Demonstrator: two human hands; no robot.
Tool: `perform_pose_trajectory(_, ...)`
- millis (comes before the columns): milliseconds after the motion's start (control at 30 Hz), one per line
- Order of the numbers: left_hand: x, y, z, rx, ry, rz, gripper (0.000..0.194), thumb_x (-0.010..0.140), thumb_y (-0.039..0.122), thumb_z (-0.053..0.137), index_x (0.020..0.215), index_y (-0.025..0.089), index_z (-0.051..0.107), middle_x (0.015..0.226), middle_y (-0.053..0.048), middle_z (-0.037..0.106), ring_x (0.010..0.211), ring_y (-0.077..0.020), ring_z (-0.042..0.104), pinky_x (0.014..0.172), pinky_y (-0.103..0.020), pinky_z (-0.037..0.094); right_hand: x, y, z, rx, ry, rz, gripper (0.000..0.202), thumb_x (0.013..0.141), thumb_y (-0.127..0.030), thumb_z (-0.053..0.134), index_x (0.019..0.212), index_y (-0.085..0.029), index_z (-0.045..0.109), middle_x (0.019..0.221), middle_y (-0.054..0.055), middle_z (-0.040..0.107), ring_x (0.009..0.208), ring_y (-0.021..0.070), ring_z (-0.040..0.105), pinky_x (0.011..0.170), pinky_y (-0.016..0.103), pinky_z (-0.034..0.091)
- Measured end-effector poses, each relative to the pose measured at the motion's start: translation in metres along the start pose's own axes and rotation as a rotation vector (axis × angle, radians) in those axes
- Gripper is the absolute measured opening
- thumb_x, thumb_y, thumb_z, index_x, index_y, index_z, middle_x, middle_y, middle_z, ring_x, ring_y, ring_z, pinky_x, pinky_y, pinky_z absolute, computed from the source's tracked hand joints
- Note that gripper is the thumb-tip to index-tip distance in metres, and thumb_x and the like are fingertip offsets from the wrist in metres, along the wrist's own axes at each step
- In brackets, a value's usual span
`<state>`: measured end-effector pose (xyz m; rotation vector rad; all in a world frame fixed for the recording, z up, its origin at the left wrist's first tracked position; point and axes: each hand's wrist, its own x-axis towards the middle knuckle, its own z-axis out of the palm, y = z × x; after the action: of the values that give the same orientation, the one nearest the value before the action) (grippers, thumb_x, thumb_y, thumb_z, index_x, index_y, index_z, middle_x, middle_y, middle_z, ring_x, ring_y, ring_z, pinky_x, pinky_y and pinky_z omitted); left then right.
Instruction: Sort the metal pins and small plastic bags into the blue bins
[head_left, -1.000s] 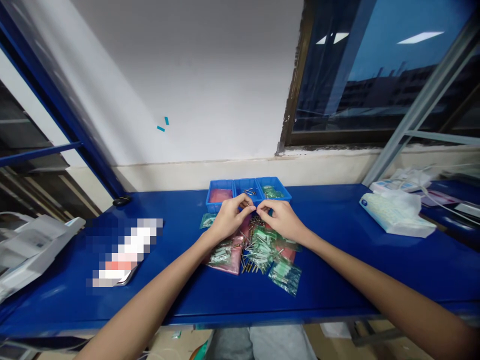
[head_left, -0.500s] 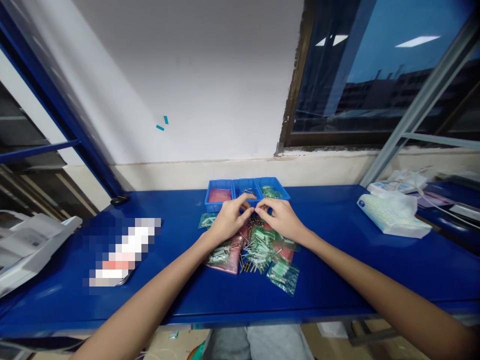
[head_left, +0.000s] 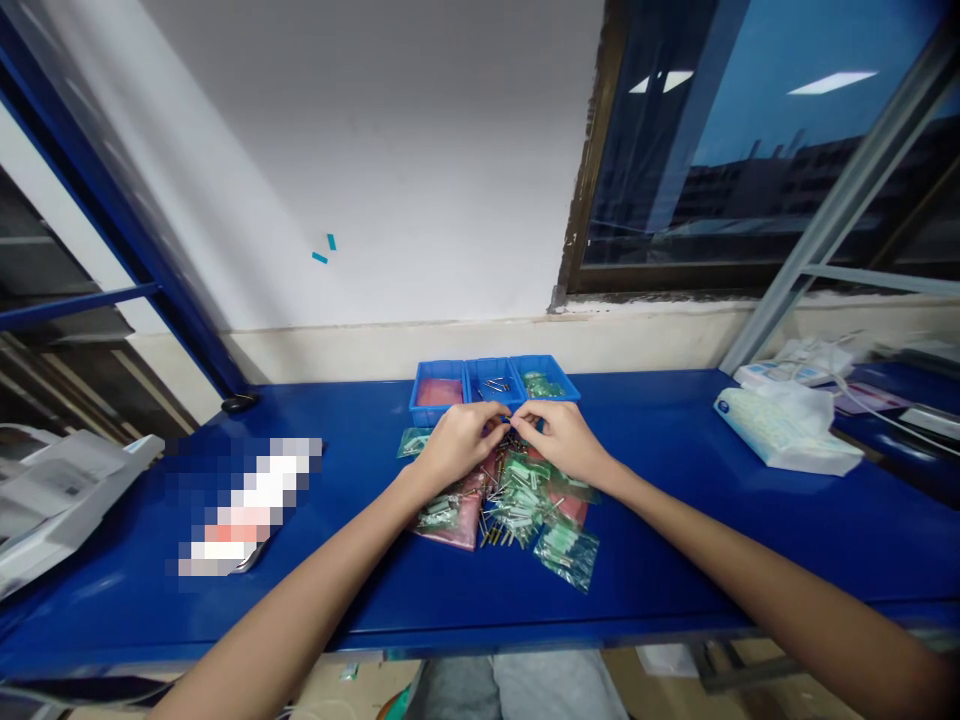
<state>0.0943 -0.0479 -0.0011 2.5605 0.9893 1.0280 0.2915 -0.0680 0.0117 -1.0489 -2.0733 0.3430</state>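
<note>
My left hand [head_left: 461, 438] and my right hand [head_left: 559, 435] meet fingertip to fingertip over a pile on the blue table. Both are pinched closed; whatever lies between the fingertips is too small to name. Under them are clear bags of pale green-white parts [head_left: 521, 490], pink bags [head_left: 463, 520] and loose thin metal pins [head_left: 501, 535]. One small bag [head_left: 568, 550] lies at the pile's front right. Just beyond my hands stand three joined blue bins: the left bin [head_left: 429, 412] holds pink bags, the middle bin [head_left: 491, 372] a few metal pins, the right bin [head_left: 551, 362] greenish bags.
A tissue pack [head_left: 787, 430] lies on the right of the blue table [head_left: 675, 540], near white devices with cables. On the left are a blurred-out flat object [head_left: 255, 505] and a white device [head_left: 75, 500]. Behind rise a wall and a window.
My left fingers have curled in and come down slightly, uncovering more of the middle bin. My right hand has hardly moved, its fingertips still beside the left ones.
</note>
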Motion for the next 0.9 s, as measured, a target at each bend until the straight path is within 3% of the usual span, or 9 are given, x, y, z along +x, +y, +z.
perform_pose_trajectory(167, 0.000, 0.000, 0.000, 0.077, 0.049, -0.011, 0.017, 0.095, 0.024, 0.056, 0.096, 0.017, 0.072, 0.089, -0.006, 0.072, 0.081, -0.0189, 0.066, 0.074, -0.031, 0.050, 0.001, 0.001, -0.002, -0.007, 0.043, 0.004, 0.018, 0.094, -0.023, 0.055, 0.082, -0.019, 0.069, 0.077, 0.000, 0.071, 0.067, 0.0139, 0.061, 0.067, 0.026, 0.043)
perform_pose_trajectory(400, 0.004, 0.003, 0.001, -0.258, 0.084, -0.113, 0.017, 0.089, 0.020, 0.060, 0.097, 0.017, 0.074, 0.094, -0.006, 0.074, 0.082, -0.0175, 0.068, 0.073, -0.030, 0.054, 0.002, 0.005, 0.001, 0.020, -0.019, 0.046, 0.013, 0.089, -0.018, 0.058, 0.096, -0.017, 0.070, 0.085, 0.003, 0.073, 0.068, 0.0143, 0.061, 0.066, 0.026, 0.044)
perform_pose_trajectory(567, 0.004, 0.004, 0.002, -0.365, 0.083, -0.152, 0.017, 0.089, 0.019, 0.059, 0.101, 0.017, 0.072, 0.094, -0.006, 0.075, 0.083, -0.0177, 0.070, 0.075, -0.031, 0.055, 0.000, 0.004, 0.001, 0.021, -0.028, 0.051, 0.014, 0.092, -0.021, 0.057, 0.089, -0.018, 0.070, 0.080, 0.002, 0.073, 0.068, 0.0154, 0.062, 0.068, 0.028, 0.045)
perform_pose_trajectory(800, 0.009, -0.005, -0.009, -0.106, 0.308, -0.154, 0.019, 0.089, 0.019, 0.059, 0.107, 0.017, 0.065, 0.097, -0.006, 0.072, 0.079, -0.0156, 0.066, 0.070, -0.028, 0.052, 0.037, 0.027, 0.000, -0.382, 0.053, -0.064, 0.018, 0.095, -0.018, 0.051, 0.094, -0.017, 0.069, 0.094, 0.009, 0.072, 0.093, 0.0238, 0.062, 0.082, 0.036, 0.045)
perform_pose_trajectory(900, 0.007, -0.013, -0.013, -0.032, 0.306, -0.136, 0.016, 0.090, 0.016, 0.057, 0.103, 0.016, 0.066, 0.089, -0.004, 0.070, 0.075, -0.0149, 0.064, 0.073, -0.029, 0.051, 0.050, 0.032, 0.001, -0.467, 0.008, -0.093, 0.018, 0.096, -0.021, 0.053, 0.102, -0.015, 0.069, 0.100, 0.011, 0.071, 0.100, 0.0262, 0.060, 0.087, 0.038, 0.046)
